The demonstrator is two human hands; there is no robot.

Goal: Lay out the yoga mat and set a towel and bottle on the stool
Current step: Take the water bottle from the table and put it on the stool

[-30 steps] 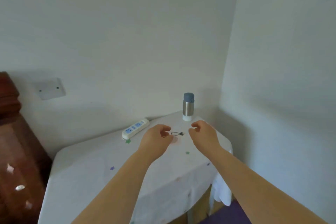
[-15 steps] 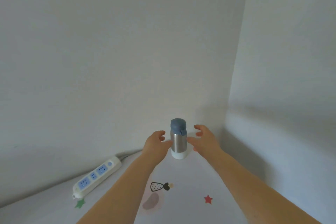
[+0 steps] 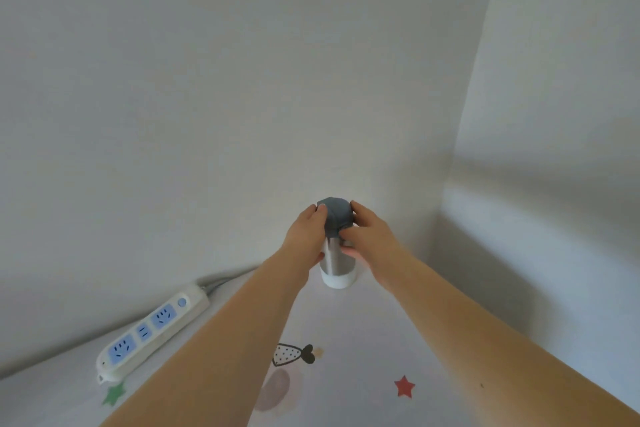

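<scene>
A steel bottle [image 3: 335, 262] with a grey-blue cap and a white base stands upright on the white patterned tablecloth [image 3: 363, 340], close to the room's corner. My left hand [image 3: 306, 237] wraps its left side, fingers up at the cap. My right hand [image 3: 369, 241] grips the right side, thumb across the steel body and fingers on the cap. Both hands hide much of the bottle's middle. No yoga mat, towel or stool is in view.
A white power strip [image 3: 152, 333] with blue sockets lies at the left of the table against the wall, its cable running toward the bottle. White walls meet in a corner right behind the bottle. Printed stars and a carrot shape mark the cloth.
Both hands have moved forward from either side of the bottle and closed on it. The camera has come closer to the table corner.
</scene>
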